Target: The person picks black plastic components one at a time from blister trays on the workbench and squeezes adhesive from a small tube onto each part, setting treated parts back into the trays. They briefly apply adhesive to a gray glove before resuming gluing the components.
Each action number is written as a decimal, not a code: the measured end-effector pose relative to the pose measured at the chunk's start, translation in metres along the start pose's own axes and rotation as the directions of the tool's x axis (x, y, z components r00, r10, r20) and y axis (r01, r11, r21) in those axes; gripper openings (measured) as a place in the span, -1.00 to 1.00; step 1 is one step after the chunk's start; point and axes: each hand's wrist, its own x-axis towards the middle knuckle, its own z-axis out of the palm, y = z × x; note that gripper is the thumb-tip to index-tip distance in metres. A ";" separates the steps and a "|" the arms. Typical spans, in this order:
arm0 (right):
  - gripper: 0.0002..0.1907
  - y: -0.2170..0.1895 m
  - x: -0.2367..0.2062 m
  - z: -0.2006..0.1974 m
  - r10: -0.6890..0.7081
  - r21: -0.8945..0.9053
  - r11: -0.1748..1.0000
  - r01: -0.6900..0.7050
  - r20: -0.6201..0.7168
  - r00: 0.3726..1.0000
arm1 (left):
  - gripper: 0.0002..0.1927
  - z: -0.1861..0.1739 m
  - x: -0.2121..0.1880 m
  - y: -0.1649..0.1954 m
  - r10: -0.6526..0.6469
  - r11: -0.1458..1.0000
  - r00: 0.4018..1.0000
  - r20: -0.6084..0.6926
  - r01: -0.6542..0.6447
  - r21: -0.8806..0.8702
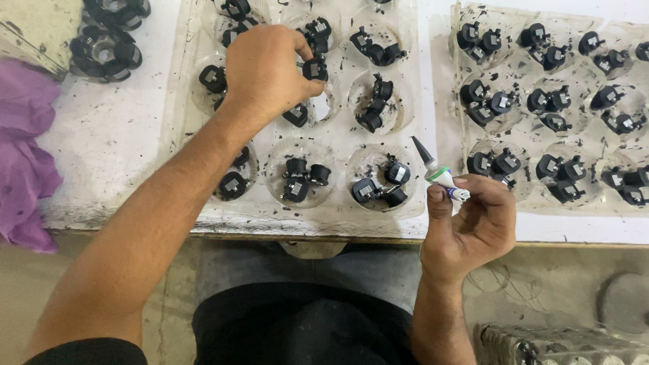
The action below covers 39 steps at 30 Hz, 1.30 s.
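My left hand (pixel 267 71) reaches over a clear plastic tray (pixel 337 208) of round cups and pinches a small black part (pixel 314 69) between thumb and fingers, just above one cup. My right hand (pixel 471 227) hovers at the table's front edge and grips a small white glue tube (pixel 436 173) with a dark pointed nozzle aimed up and to the left. Several cups of the tray hold clusters of small black parts (pixel 380 183).
A second clear tray (pixel 448 72) filled with black parts lies to the right. A purple cloth (pixel 5 158) hangs over the left table edge. Larger black round pieces (pixel 105 52) lie at top left. A grey ribbed object (pixel 570 344) sits below, at the right.
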 end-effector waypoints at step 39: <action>-0.75 0.009 -0.001 -0.021 0.064 -0.010 0.998 -0.065 -0.077 0.995 | -0.62 0.035 -0.027 0.069 0.652 0.742 0.693 0.308 -0.667 -0.070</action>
